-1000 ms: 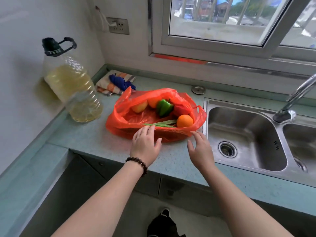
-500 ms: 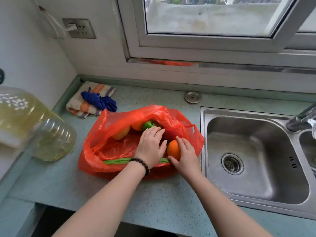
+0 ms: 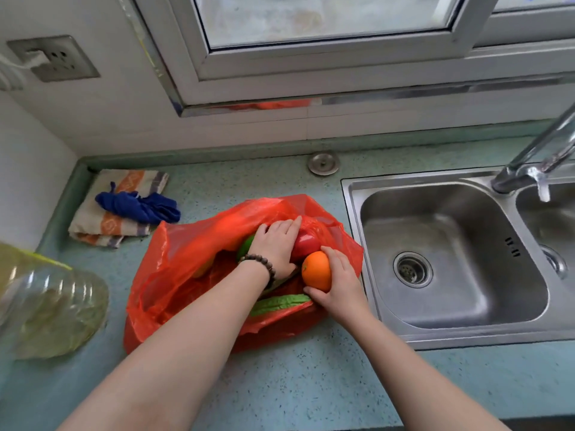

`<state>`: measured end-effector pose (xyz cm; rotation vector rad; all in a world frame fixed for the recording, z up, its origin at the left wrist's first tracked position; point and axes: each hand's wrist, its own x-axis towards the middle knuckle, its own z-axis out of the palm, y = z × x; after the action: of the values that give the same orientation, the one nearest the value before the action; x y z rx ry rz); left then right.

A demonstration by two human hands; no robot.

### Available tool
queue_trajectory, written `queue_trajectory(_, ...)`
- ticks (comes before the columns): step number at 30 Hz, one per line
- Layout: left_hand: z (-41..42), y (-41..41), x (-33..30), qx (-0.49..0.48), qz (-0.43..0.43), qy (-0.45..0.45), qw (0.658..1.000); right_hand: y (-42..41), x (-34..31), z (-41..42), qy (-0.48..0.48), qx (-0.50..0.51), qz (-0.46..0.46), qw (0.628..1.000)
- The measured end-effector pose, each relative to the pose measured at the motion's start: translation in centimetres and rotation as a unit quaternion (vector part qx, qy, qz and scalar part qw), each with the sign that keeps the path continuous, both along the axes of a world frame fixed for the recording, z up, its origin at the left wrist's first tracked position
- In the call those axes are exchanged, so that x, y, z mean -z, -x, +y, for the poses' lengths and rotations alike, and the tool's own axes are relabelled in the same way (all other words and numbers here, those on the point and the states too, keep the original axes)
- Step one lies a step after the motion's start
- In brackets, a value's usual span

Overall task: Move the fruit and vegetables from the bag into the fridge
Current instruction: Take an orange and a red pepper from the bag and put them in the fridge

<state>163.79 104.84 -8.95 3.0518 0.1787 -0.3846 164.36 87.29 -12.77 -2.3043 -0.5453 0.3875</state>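
Landmark: red bag [image 3: 186,259], open-mouthed on the counter [image 3: 311,384].

Far left of the bag: big oil jug [image 3: 46,312], blurred, just beside the bag's left side. Behind-left of the bag: folded striped cloth [image 3: 102,219] with a blue rag [image 3: 137,206] on top, near the bag's back corner but apart from it.

Inside the bag, left part: something yellowish, mostly hidden by plastic, can't tell what. Middle: green pepper [image 3: 245,247], mostly hidden under the left wrist. Left hand [image 3: 277,247], beaded bracelet on the wrist, reaches deep into the bag, palm down, fingers curved over the red fruit [image 3: 306,245]; whether it really grips or only rests on it, can't tell, thumb side hidden. Near the front rim of the bag: long green vegetable [image 3: 280,301], long axis running left-right along the rim, under the left forearm.

Right part of the bag: orange [image 3: 316,270], touching the red fruit, gripped by the right hand [image 3: 339,281] — fingers wrapped over the top, thumb beneath. Orange sits left of the palm, at the bag's mouth.

Right of the bag: steel sink [image 3: 367,244], tap [image 3: 529,169] at its back.

Judgement: right hand has the closer, cleaner hold; orange likely comes out first, up and clear of the bag's right edge. Fridge not in view.
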Motion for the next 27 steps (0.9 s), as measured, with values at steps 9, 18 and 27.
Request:
queue_trajectory(9,-0.9,-0.5,1.6,0.063,-0.093,-0.029,0.993,1.8,-0.2,-0.6,-0.011,0.103,0.024,0.994)
queue_trajectory(18,-0.7,-2.8,1.5,0.077,-0.068,-0.015,0.995,2.6,-0.4,-0.5,-0.006,0.141,0.02,0.99)
queue_trajectory(27,2.3,0.7,-0.1,0.052,-0.102,0.138,0.984,3.0,-0.7,0.1,0.023,0.153,0.022,0.988)
